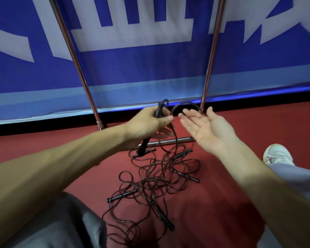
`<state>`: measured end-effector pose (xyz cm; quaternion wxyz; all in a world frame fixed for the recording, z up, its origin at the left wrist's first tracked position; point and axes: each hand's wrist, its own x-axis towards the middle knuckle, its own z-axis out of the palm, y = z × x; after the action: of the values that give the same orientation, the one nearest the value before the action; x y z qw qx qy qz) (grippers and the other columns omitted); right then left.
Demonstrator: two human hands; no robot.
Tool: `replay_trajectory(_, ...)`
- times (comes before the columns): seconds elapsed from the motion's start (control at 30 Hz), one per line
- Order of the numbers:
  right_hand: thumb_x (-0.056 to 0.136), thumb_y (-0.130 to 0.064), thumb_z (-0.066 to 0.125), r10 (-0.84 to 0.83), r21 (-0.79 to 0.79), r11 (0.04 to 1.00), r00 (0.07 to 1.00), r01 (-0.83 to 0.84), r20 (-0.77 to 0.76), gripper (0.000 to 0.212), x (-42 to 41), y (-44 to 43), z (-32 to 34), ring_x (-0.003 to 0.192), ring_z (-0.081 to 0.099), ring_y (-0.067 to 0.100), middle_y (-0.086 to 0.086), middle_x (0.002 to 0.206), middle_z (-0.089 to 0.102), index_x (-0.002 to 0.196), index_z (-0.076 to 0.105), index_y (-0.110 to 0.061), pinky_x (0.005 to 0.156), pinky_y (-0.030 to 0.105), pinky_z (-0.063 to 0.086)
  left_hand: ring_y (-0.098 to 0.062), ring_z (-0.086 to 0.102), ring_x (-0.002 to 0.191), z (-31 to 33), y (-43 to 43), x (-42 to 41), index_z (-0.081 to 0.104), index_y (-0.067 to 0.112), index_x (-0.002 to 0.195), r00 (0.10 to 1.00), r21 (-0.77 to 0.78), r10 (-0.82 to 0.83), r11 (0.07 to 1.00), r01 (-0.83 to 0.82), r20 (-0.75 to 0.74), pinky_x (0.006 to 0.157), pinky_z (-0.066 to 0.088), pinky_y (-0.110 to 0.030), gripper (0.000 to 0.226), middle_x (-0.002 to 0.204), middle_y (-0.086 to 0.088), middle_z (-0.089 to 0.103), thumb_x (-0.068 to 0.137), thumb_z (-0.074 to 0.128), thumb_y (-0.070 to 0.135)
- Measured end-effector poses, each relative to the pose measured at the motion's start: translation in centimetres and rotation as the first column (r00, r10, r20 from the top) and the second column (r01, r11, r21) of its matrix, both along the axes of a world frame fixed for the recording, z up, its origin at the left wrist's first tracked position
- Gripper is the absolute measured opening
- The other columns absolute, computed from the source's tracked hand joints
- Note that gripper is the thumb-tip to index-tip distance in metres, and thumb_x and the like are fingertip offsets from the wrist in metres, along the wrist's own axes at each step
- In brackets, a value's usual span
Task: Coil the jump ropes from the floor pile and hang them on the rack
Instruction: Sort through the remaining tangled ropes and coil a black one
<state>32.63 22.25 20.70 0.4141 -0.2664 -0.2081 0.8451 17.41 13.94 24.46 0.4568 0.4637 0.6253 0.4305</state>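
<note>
Gripping a black handle (158,110), the left hand (145,126) holds one jump rope (176,139) above the tangled floor pile (156,183); the right hand (209,127) lies open, palm up. Thin, light and limp, the rope will likely snag, so gather it near the handle.

The rope pile (156,181) lies on the floor (222,203) straight ahead of you, between your legs: left knee (61,221) at the near left, right leg (293,176) at the right, its shoe (277,154) further out. Beyond the pile the rack (170,141) has its base bar on the floor, one pole rising at the left and another at the right, with the banner (150,68) behind both. Your left hand (149,124) holds a handle (158,110) above the pile's far end, in front of the base bar. A loop (186,103) arches from it rightward, just behind your right hand (208,129), which hovers palm up beside the left, between the poles
</note>
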Motion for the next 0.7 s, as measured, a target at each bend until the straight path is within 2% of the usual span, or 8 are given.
replay_trajectory(0.07, 0.104, -0.042, 0.028, 0.089, 0.040, 0.995, 0.990, -0.094, 0.109, 0.053, 0.0, -0.3, -0.3, 0.096, 0.069, 0.028, 0.015, 0.105, 0.071, 0.115, 0.057, 0.001, 0.073, 0.036, 0.060, -0.023, 0.071, 0.077, 0.9, 0.2, -0.1, 0.055, 0.009, 0.090, 0.984, 0.026, 0.077, 0.996, -0.082, 0.164, 0.074, 0.059, -0.031, 0.011, 0.090, -0.015, 0.068, 0.099, 0.051, 0.010)
replay_trajectory(0.13, 0.103, -0.025, 0.037, 0.145, 0.162, 0.966, 0.940, -0.203, 0.309, 0.033, -0.2, -0.7, -0.5, 0.110, 0.064, 0.023, 0.010, 0.110, 0.070, 0.114, 0.063, -0.008, 0.088, 0.035, 0.053, -0.025, 0.072, 0.076, 1.7, 0.3, -0.5, 0.055, 0.007, 0.089, 0.949, 0.053, 0.147, 0.984, -0.168, 0.280, 0.076, 0.059, -0.033, 0.014, 0.087, -0.015, 0.070, 0.100, 0.049, 0.010)
replay_trajectory(0.2, 0.092, -0.003, 0.045, 0.137, 0.282, 0.898, 0.822, -0.339, 0.553, 0.031, -0.5, -1.3, -0.8, 0.114, 0.060, 0.019, 0.005, 0.113, 0.068, 0.108, 0.068, -0.018, 0.097, 0.037, 0.044, -0.026, 0.072, 0.073, 2.2, 0.3, -0.9, 0.054, 0.005, 0.089, 0.917, 0.079, 0.213, 0.964, -0.253, 0.338, 0.076, 0.059, -0.034, 0.014, 0.085, -0.015, 0.069, 0.101, 0.048, 0.009)
replay_trajectory(0.27, 0.087, 0.005, 0.048, 0.152, 0.310, 0.831, 0.725, -0.462, 0.672, 0.040, -0.9, -2.3, -1.1, 0.112, 0.060, 0.016, 0.005, 0.114, 0.067, 0.106, 0.067, -0.025, 0.093, 0.034, 0.043, -0.028, 0.072, 0.072, 2.5, 0.2, -1.3, 0.054, 0.003, 0.091, 0.886, 0.093, 0.269, 0.941, -0.326, 0.378, 0.077, 0.060, -0.036, 0.012, 0.087, -0.017, 0.067, 0.101, 0.048, 0.008)
replay_trajectory(0.43, 0.095, -0.017, 0.059, 0.282, 0.252, 0.670, 0.554, -0.698, 0.784, 0.029, -1.3, -3.8, -2.6, 0.108, 0.063, 0.018, -0.003, 0.115, 0.061, 0.121, 0.052, -0.025, 0.095, 0.032, 0.052, -0.030, 0.073, 0.080, 3.0, 0.0, -2.2, 0.054, -0.001, 0.096, 0.765, 0.093, 0.297, 0.903, -0.420, 0.572, 0.073, 0.061, -0.034, 0.014, 0.087, -0.016, 0.066, 0.101, 0.047, 0.010)
replay_trajectory(0.5, 0.094, -0.025, 0.061, 0.297, 0.231, 0.619, 0.495, -0.751, 0.817, 0.026, -1.3, -3.9, -3.2, 0.110, 0.062, 0.016, -0.006, 0.113, 0.062, 0.119, 0.053, -0.027, 0.096, 0.032, 0.052, -0.029, 0.073, 0.084, 3.0, -0.3, -2.3, 0.055, 0.001, 0.094, 0.731, 0.095, 0.263, 0.908, -0.408, 0.629, 0.072, 0.061, -0.031, 0.017, 0.083, -0.014, 0.069, 0.102, 0.047, 0.013)
replay_trajectory(0.6, 0.096, -0.023, 0.059, 0.245, 0.261, 0.602, 0.485, -0.755, 0.839, 0.009, -1.4, -3.8, -3.4, 0.107, 0.063, 0.016, -0.002, 0.101, 0.064, 0.104, 0.056, -0.023, 0.093, 0.029, 0.054, -0.029, 0.073, 0.087, 2.8, -0.8, -2.2, 0.055, 0.002, 0.095, 0.740, 0.111, 0.222, 0.922, -0.371, 0.635, 0.072, 0.061, -0.030, 0.017, 0.077, -0.012, 0.070, 0.102, 0.046, 0.015)
replay_trajectory(0.7, 0.099, -0.016, 0.052, 0.143, 0.336, 0.678, 0.565, -0.654, 0.813, 0.005, -1.7, -3.5, -3.2, 0.094, 0.068, 0.025, 0.006, 0.097, 0.062, 0.095, 0.054, -0.017, 0.081, 0.032, 0.059, -0.031, 0.072, 0.093, 2.5, -0.8, -1.9, 0.051, 0.003, 0.105, 0.784, 0.132, 0.194, 0.934, -0.331, 0.589, 0.077, 0.061, -0.034, 0.008, 0.090, -0.017, 0.071, 0.101, 0.045, 0.007)
